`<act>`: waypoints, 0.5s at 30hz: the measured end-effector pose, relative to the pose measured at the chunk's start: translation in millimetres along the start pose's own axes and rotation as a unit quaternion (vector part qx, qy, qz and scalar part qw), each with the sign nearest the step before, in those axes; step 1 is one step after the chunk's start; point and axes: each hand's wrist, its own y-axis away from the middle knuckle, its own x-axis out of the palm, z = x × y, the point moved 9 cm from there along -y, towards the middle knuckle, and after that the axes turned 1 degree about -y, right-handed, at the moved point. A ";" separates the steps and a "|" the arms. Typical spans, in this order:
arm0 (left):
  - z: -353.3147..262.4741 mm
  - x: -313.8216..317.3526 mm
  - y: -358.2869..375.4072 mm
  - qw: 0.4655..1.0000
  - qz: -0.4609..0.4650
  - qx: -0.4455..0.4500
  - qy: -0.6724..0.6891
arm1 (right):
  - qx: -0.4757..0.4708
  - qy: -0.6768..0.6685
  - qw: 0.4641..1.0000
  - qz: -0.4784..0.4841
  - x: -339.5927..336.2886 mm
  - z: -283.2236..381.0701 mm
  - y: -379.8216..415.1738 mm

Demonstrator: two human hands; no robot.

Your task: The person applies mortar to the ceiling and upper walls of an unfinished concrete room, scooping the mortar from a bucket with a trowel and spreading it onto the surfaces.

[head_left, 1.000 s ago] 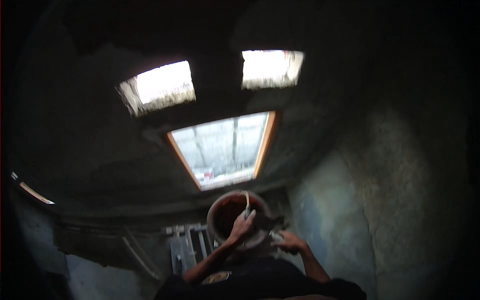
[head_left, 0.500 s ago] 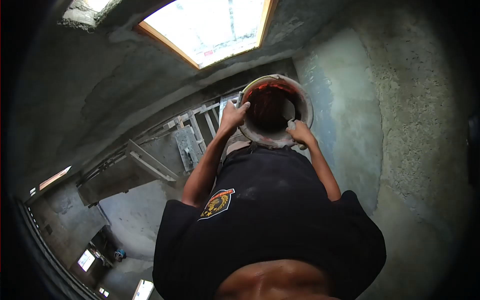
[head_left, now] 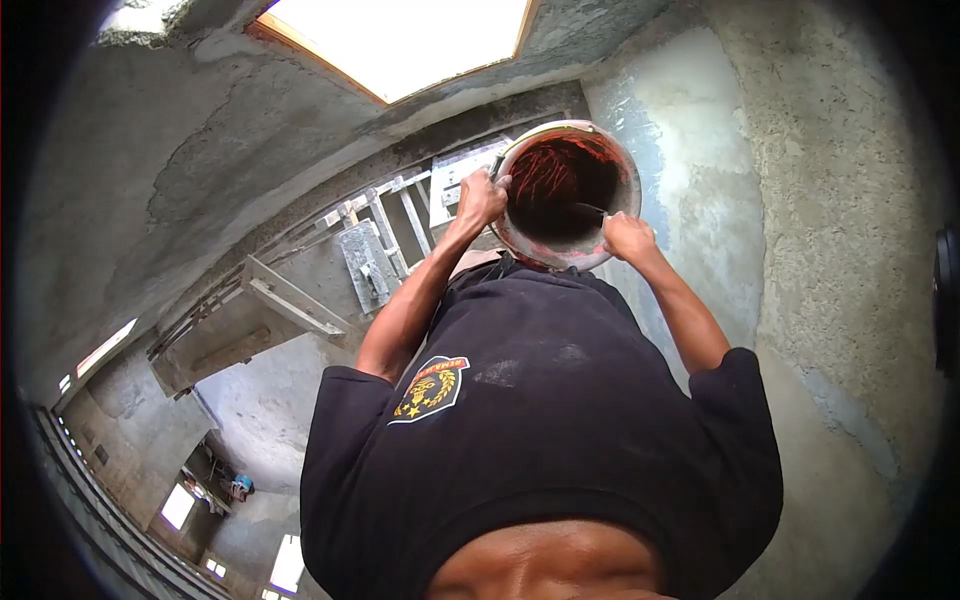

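A round bucket (head_left: 510, 237) is tilted with its mouth toward me, its inside dark with reddish streaks. My left hand (head_left: 484, 197) is closed on the bucket's left rim, by the handle attachment. At the right side of the mouth, my right hand (head_left: 629, 237) is closed round the handle of a trowel. The trowel's thin blade (head_left: 590, 210) reaches into the bucket, seen nearly edge-on. How much material lies at the bottom is too dark to tell.
Wooden scaffold slats (head_left: 412, 222) lie left of the bucket, with a plastering float (head_left: 366, 265) on them. A board with a raised edge (head_left: 290, 300) stands further left. A partly plastered wall (head_left: 700, 190) rises close on the right. A bright window opening (head_left: 400, 45) is ahead.
The bucket and both hands have shifted up and slightly right in view. The trowel blade has turned from face-on to nearly edge-on, and my right hand has moved outward to the rim.
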 end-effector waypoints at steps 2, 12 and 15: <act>-6.9 2.4 -2.4 0.999 -0.013 0.035 0.008 | -0.052 0.035 0.997 -0.036 14.7 9.1 -10.7; -23.6 10.5 -4.7 0.995 -0.024 0.092 0.029 | -0.092 -0.176 0.966 0.166 23.9 19.9 -16.0; -29.3 5.9 -2.7 0.995 -0.036 0.094 0.025 | -0.131 -0.296 0.924 0.203 24.9 24.3 -14.4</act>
